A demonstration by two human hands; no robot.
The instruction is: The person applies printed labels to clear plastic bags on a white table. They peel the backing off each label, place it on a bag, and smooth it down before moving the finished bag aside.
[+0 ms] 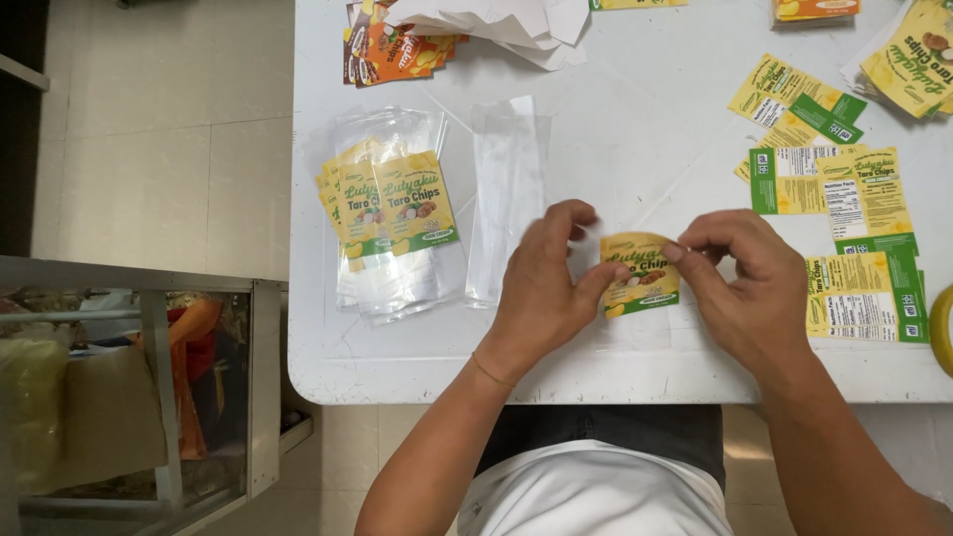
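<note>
Both hands pinch yellow-green label [640,275] over near edge of white table [635,119]: left hand [544,293] grips its left side, right hand [747,283] its right; labelled clear bags [389,223] lie left.

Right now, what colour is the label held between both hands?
Yellow with a green bottom edge; the label shows best in the head view.

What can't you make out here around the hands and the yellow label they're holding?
Head view:
- Yellow label: its edges are covered by the left hand and right hand.
- Clear bag under it: barely visible against the white table.
- Yellow ring: cut off by the right edge.
</note>
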